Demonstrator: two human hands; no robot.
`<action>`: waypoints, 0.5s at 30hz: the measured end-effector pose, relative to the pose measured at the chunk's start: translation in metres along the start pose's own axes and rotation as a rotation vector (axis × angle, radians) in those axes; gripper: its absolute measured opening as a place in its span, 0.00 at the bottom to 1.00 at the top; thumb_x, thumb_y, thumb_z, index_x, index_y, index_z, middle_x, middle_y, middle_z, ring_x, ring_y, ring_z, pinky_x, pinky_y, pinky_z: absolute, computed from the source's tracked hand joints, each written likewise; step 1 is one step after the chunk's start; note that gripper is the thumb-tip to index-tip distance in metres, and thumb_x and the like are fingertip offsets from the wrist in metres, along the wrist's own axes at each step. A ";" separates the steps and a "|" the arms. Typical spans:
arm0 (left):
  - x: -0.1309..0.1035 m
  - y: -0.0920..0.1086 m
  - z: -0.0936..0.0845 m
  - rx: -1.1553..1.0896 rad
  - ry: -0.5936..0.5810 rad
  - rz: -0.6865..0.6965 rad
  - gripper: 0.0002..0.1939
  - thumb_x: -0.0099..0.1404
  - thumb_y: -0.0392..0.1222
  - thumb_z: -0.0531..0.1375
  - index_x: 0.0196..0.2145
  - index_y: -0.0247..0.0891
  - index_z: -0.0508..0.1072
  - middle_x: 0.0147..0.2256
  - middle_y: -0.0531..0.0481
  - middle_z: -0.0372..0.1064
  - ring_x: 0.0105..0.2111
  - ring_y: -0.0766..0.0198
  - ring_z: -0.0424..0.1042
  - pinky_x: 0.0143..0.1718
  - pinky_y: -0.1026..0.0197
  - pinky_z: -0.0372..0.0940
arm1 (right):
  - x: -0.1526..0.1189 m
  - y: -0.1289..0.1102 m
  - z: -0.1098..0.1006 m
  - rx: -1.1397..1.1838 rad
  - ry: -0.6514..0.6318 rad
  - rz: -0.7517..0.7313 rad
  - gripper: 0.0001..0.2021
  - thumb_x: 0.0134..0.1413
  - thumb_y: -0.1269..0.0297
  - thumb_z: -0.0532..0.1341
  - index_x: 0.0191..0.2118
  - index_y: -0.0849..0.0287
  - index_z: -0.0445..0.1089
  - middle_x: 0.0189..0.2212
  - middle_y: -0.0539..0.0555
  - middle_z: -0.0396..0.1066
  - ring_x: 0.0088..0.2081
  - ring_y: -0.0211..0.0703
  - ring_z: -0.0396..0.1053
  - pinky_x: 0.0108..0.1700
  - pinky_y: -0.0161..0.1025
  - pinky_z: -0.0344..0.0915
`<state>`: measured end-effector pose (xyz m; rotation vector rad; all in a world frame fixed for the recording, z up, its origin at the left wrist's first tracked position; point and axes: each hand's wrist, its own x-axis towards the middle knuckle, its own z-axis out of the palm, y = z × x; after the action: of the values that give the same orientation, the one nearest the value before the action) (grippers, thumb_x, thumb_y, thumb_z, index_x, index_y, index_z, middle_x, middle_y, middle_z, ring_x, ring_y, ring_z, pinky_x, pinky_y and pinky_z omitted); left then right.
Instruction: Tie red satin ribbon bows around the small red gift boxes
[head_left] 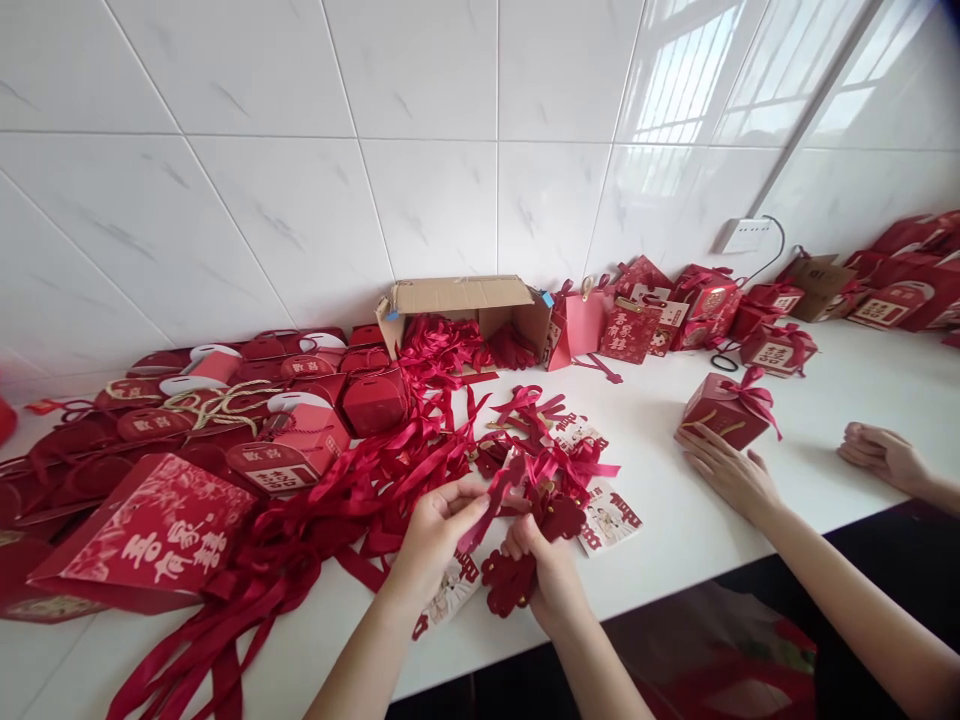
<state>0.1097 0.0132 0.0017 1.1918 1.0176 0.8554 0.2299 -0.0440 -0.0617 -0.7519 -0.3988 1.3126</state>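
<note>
While the left hand [441,528] pinches a red strip [495,500], the right hand [553,570] clasps scalloped red pieces [508,580]

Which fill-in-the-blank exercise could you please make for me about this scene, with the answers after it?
The left hand and right hand are above a table whose colour is ____. The open carton is made of brown ____. The co-worker's hand touches a box, on which a ribbon is tied in a ____. The wall is covered with ____.

Missing words: white; cardboard; bow; tiles.
</note>
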 end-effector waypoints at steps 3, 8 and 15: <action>-0.013 -0.001 0.007 0.117 -0.010 0.040 0.09 0.57 0.44 0.63 0.32 0.37 0.75 0.29 0.49 0.75 0.32 0.61 0.74 0.35 0.63 0.68 | 0.001 0.004 0.003 -0.011 -0.043 -0.050 0.17 0.38 0.53 0.71 0.22 0.58 0.65 0.20 0.46 0.59 0.24 0.36 0.57 0.29 0.37 0.59; -0.024 -0.009 0.010 0.357 0.048 0.158 0.09 0.59 0.44 0.60 0.33 0.37 0.75 0.30 0.47 0.76 0.31 0.59 0.75 0.34 0.61 0.69 | -0.004 0.000 0.010 0.049 0.075 0.016 0.15 0.35 0.60 0.73 0.23 0.59 0.66 0.19 0.46 0.62 0.23 0.35 0.60 0.29 0.35 0.62; -0.027 -0.019 0.011 0.333 0.071 0.206 0.08 0.59 0.45 0.59 0.31 0.39 0.72 0.32 0.47 0.74 0.33 0.58 0.74 0.35 0.60 0.69 | -0.005 -0.001 0.016 0.114 0.091 0.051 0.14 0.45 0.60 0.69 0.20 0.59 0.66 0.18 0.46 0.62 0.23 0.34 0.59 0.28 0.32 0.61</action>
<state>0.1112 -0.0182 -0.0114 1.5779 1.1391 0.9164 0.2193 -0.0448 -0.0490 -0.7268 -0.2313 1.3320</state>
